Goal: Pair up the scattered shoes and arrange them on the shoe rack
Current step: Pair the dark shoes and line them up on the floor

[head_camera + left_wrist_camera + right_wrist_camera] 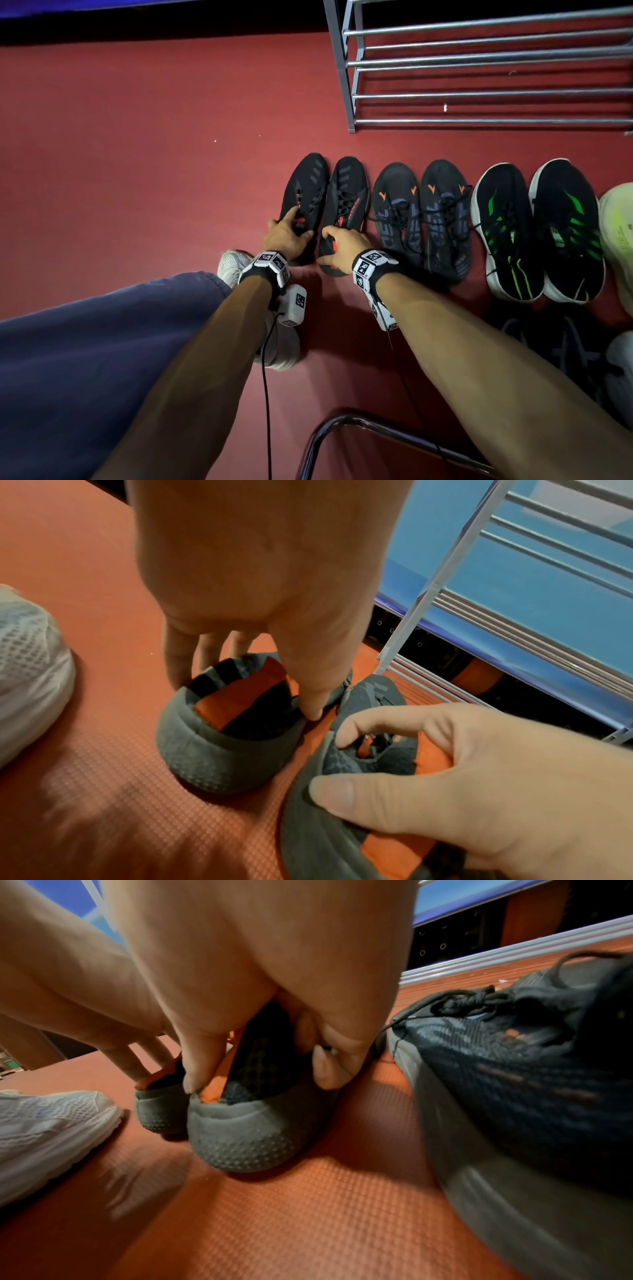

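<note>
Currently both hands are set on the black-and-orange pair, standing side by side on the red floor mat (137,154) at the left end of the shoe row, short of the shoe rack (479,68), which carries no shoes in the part seen. The left hand (287,234) grips the left black-and-orange shoe (306,185) at the collar — thumb inside the opening, fingers (178,656) down the outer side. The right hand (342,245) pinches the heel collar of the right black-and-orange shoe (347,192), fingers (334,1064) curled over the rim.

Risk, as judged: only soft collar fabric is held, so a shoe could fold, tip or slip when lifted; the rack is made of spaced bars, so a sole set crooked could drop between them.

The head view alone shows the dark grey pair (421,219), the green-striped pair (537,226) and the rack's bare bars. The wrist views alone show thumb placement and the dotted heel rubber; the white mesh shoe (51,1123) is seen close there.
</note>
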A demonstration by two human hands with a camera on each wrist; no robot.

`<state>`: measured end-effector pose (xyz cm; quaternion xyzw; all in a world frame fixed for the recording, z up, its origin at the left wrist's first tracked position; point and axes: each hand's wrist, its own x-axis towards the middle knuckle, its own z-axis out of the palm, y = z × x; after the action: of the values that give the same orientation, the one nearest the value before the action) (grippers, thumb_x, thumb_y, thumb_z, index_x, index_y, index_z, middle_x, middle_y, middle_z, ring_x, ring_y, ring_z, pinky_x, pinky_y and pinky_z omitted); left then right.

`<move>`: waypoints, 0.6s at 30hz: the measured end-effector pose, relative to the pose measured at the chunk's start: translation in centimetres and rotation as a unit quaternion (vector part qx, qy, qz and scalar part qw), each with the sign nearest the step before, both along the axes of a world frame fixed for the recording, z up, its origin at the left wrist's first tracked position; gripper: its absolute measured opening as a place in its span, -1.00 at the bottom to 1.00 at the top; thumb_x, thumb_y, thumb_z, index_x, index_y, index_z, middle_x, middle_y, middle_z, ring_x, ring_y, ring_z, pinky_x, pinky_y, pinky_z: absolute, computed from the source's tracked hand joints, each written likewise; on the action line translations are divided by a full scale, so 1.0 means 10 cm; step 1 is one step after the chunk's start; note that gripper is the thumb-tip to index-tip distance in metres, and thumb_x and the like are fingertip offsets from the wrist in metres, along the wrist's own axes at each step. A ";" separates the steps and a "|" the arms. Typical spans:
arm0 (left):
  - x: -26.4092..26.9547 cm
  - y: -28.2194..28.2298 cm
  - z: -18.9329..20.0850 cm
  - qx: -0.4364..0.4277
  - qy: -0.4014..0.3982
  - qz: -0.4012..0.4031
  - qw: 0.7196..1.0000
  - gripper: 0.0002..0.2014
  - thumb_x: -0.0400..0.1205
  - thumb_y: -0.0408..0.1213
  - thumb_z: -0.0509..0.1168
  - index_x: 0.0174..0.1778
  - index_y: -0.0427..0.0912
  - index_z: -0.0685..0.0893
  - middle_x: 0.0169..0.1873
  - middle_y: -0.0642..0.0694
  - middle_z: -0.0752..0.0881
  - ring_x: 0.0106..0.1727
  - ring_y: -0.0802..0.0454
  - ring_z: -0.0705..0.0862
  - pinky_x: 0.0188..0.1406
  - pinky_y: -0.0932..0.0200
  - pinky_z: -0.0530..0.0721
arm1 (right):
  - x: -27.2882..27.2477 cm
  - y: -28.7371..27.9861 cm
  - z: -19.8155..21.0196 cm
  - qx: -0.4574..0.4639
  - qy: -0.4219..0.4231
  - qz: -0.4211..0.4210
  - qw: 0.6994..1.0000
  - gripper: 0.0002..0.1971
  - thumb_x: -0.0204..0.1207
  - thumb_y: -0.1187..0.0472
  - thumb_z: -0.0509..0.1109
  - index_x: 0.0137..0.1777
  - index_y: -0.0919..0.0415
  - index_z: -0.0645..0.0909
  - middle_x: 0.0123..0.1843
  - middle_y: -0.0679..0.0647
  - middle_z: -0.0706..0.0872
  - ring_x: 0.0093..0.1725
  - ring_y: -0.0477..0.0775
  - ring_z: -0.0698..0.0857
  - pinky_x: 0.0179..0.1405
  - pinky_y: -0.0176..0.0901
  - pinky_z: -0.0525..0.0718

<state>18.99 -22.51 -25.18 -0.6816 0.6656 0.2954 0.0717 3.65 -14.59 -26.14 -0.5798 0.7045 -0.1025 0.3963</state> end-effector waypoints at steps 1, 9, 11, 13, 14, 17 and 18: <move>0.00 0.02 0.01 -0.001 -0.009 -0.005 1.000 -0.28 0.63 0.12 0.39 0.70 0.33 0.26 0.38 -0.21 0.45 0.22 -0.25 0.72 0.38 0.01 0.62 | 0.02 0.02 -0.01 0.000 0.000 -0.002 1.000 -0.48 0.37 -0.15 0.60 0.26 -0.06 0.52 -0.14 -0.04 0.67 -0.03 0.17 0.67 -0.12 -0.16 0.48; -0.02 0.04 -0.03 0.002 -0.018 -0.027 0.999 -0.26 0.60 0.01 0.42 0.69 0.32 0.28 0.36 -0.22 0.49 0.24 -0.25 0.71 0.37 0.04 0.63 | 0.10 0.10 -0.05 -0.011 -0.003 -0.029 1.000 -0.46 0.52 0.00 0.50 0.50 -0.09 0.51 0.24 0.12 0.77 0.24 0.28 0.71 0.17 -0.02 0.68; -0.02 0.02 -0.04 0.008 -0.019 -0.031 0.999 -0.26 0.59 0.01 0.42 0.69 0.32 0.27 0.36 -0.24 0.51 0.25 -0.24 0.71 0.34 0.06 0.63 | 0.11 0.11 -0.06 -0.009 -0.007 -0.038 0.999 -0.47 0.53 0.02 0.49 0.50 -0.11 0.50 0.24 0.14 0.76 0.24 0.29 0.71 0.18 -0.01 0.69; -0.02 0.02 -0.04 0.008 -0.016 -0.029 0.999 -0.25 0.59 0.01 0.42 0.69 0.32 0.27 0.35 -0.25 0.52 0.27 -0.24 0.70 0.34 0.05 0.63 | 0.14 0.14 -0.06 -0.002 -0.015 -0.051 0.999 -0.49 0.53 0.03 0.47 0.48 -0.12 0.49 0.24 0.20 0.72 0.23 0.33 0.69 0.21 0.03 0.69; -0.02 0.02 -0.05 0.007 -0.018 -0.026 0.999 -0.25 0.59 0.03 0.42 0.69 0.32 0.27 0.35 -0.25 0.52 0.27 -0.26 0.70 0.35 0.02 0.64 | 0.16 0.16 -0.06 0.001 -0.018 -0.055 0.998 -0.50 0.54 0.03 0.46 0.48 -0.13 0.47 0.23 0.23 0.67 0.23 0.36 0.68 0.23 0.05 0.68; -0.03 0.03 -0.04 0.017 -0.016 -0.017 1.000 -0.26 0.60 0.06 0.43 0.69 0.32 0.26 0.37 -0.25 0.48 0.26 -0.29 0.70 0.38 -0.01 0.63 | 0.18 0.19 -0.06 0.011 -0.013 -0.058 0.998 -0.55 0.57 0.05 0.42 0.45 -0.10 0.46 0.19 0.25 0.61 0.20 0.37 0.65 0.24 0.05 0.64; -0.03 0.01 -0.05 0.027 -0.017 -0.016 0.999 -0.25 0.60 0.06 0.44 0.69 0.31 0.26 0.38 -0.24 0.48 0.27 -0.28 0.70 0.38 0.00 0.63 | 0.17 0.18 -0.05 0.015 -0.021 -0.058 0.998 -0.56 0.57 0.04 0.42 0.44 -0.10 0.47 0.19 0.25 0.62 0.20 0.36 0.65 0.24 0.05 0.63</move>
<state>18.73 -22.42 -25.68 -0.6736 0.6671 0.2999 0.1061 5.36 -12.75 -26.66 -0.5298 0.7301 -0.1269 0.4124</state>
